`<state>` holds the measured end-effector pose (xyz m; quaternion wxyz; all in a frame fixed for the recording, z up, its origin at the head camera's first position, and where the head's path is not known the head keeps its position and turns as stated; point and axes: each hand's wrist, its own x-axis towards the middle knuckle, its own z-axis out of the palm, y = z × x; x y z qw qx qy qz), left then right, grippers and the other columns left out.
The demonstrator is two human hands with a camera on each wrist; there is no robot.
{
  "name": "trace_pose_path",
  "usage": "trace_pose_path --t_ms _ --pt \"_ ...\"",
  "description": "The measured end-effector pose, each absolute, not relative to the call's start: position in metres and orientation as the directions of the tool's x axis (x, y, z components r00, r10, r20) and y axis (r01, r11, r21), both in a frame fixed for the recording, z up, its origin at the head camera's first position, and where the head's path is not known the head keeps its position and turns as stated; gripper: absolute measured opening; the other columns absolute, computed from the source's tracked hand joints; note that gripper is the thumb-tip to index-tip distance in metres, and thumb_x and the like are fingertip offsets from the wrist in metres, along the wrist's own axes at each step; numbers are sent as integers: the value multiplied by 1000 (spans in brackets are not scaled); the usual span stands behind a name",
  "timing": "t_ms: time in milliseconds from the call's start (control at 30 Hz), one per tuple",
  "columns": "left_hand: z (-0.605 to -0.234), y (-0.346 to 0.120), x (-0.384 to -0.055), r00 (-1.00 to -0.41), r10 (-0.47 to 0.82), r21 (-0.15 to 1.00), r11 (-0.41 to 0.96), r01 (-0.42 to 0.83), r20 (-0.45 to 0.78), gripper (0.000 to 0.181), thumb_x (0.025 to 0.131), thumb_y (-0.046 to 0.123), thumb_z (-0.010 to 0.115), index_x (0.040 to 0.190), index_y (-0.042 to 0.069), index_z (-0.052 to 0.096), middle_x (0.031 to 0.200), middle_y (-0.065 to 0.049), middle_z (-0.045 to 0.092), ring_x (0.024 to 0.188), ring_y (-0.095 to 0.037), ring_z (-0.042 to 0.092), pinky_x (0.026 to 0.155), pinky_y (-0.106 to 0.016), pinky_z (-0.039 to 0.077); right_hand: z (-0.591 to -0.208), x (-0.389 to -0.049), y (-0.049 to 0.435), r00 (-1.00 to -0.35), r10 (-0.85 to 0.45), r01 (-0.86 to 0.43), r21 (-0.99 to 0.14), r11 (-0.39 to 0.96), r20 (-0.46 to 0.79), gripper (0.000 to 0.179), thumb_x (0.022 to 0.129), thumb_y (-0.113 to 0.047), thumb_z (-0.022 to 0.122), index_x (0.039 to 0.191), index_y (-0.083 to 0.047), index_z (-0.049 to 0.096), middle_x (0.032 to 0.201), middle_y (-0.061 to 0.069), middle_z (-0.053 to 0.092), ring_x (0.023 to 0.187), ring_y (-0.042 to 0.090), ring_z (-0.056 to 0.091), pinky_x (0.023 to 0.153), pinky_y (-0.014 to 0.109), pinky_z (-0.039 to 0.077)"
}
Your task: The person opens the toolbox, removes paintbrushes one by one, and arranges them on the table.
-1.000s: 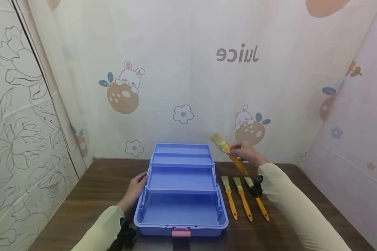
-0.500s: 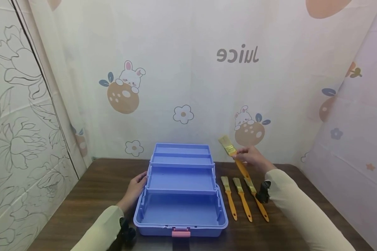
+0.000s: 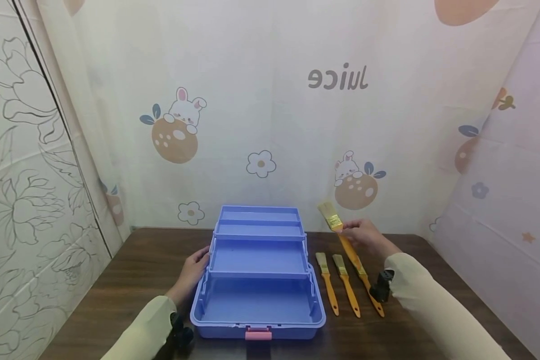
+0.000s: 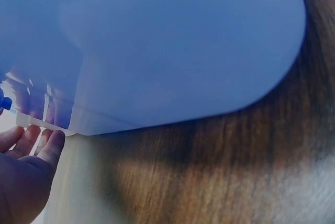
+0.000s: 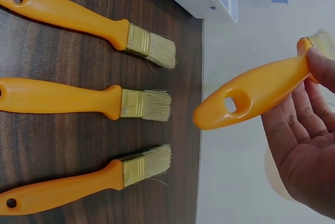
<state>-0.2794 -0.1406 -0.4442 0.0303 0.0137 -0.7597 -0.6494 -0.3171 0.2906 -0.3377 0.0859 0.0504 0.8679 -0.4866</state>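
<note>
My right hand (image 3: 364,235) pinches a wide paintbrush (image 3: 348,247) by the top of its orange handle, thumb on one side and fingers behind, bristles pointing up and to the left. In the right wrist view this held brush (image 5: 251,93) hangs above and beyond the table's far edge. My left hand (image 3: 193,270) rests against the left side of a blue toolbox (image 3: 258,330), which stands with its lid up and tiered trays (image 3: 258,257) spread. The left wrist view shows the fingertips (image 4: 55,140) touching the box's side wall (image 4: 183,51).
Three smaller paintbrushes with orange handles lie side by side right of the box: a left one (image 3: 329,292), a middle one (image 3: 351,295) and a right one (image 3: 374,297). A pink latch (image 3: 258,334) is on the box front. A printed curtain (image 3: 261,100) hangs behind the wooden table (image 3: 126,280).
My right hand has moved right and down with the wide paintbrush, from beside the box's upper trays to above the rightmost small brush. The left hand and toolbox have stayed in place.
</note>
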Motion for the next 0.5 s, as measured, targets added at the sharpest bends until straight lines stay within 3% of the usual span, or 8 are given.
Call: trace_pose_path --t_ms 500 --pt "-446 -142 -279 -999 -36 990 140 11 16 45 93 25 42 128 -3 40 126 -23 45 112 -32 45 91 -42 39 -356 -305 317 -974 25 207 -849 486 -223 51 86 -28 55 120 8 44 112 22 51 87 23 55 73 35 49"
